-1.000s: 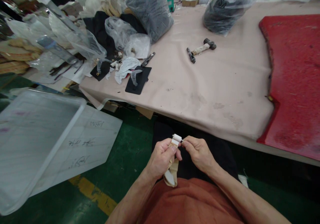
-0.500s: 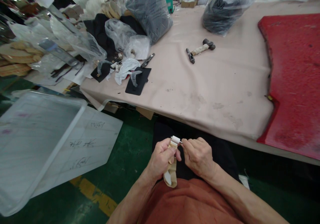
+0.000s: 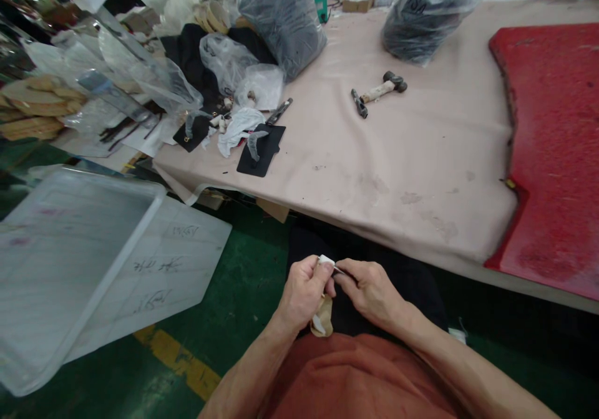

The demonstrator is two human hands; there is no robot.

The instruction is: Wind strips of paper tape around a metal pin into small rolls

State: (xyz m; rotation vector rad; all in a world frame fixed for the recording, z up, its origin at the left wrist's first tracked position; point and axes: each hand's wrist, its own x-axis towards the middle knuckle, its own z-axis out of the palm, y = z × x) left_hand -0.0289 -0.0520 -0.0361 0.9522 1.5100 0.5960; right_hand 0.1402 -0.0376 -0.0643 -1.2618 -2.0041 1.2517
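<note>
Beige strip [image 3: 322, 320] off near edge of table [image 3: 337, 157]; long axis runs away from table, loose end pointing off from it. Left hand [image 3: 305, 291] closed round strip, thumb against white roll [image 3: 326, 260] on table-facing side. Right hand [image 3: 369, 287] pinches thin rod [image 3: 339, 270] slanting beside roll. Strip's middle hidden by left hand; rod's tip hard to make out.

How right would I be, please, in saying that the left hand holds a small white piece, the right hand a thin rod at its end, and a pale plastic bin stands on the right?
The bin's side is wrong: the head view shows the plastic bin on the left. The left hand does hold the small white piece, the right hand the thin rod.
</note>
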